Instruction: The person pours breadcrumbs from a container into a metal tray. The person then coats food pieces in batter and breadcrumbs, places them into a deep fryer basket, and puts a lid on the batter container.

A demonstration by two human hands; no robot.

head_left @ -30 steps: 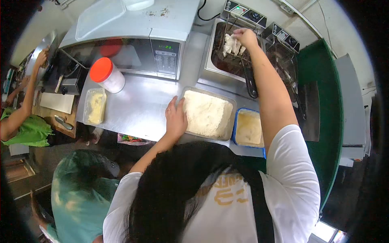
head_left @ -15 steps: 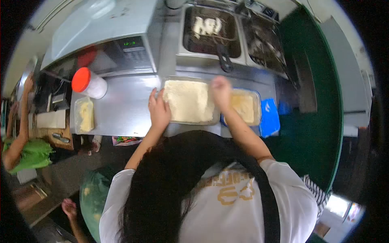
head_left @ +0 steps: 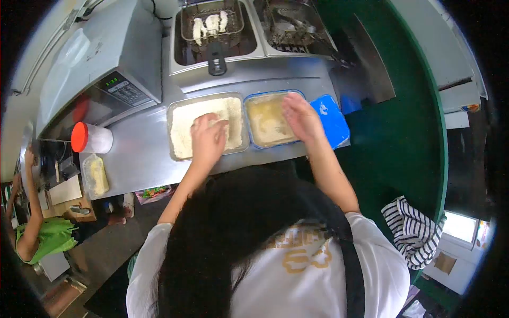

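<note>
- And here, in the metal tray [head_left: 170, 151], the left hand [head_left: 208, 139] is seen with its fingers curled into or just above the pale powder [head_left: 183, 127]; whether anything is pinched in that grip cannot be told, as the fingertips are hidden.
- To its right, the right hand [head_left: 302, 116] is held over the right side of the blue-rimmed container [head_left: 273, 93], its grip loose and open, with nothing seen in it; whether the rim is touched cannot be made out.
- In that container a pale yellowish batter [head_left: 265, 119] is held, and the tray is set just beside it, both along the front edge of the worktop [head_left: 143, 148].
- At the worktop's right end a blue lid [head_left: 333, 124] is laid flat, its near edge partly covered by the right wrist.
- Behind, at the back edge, the left fryer [head_left: 249, 56] is fitted with a wire basket, its black handle [head_left: 216, 59] pointed frontward; white-coated pieces [head_left: 213, 24] are carried in it.
- Towards the left end, a red-lidded jar [head_left: 98, 139] is placed in front of the microwave [head_left: 127, 47], and a tub of something yellow [head_left: 93, 158] is kept at the front left corner.
- Far left, a co-worker in green [head_left: 46, 238] is glimpsed, arms raised.
</note>
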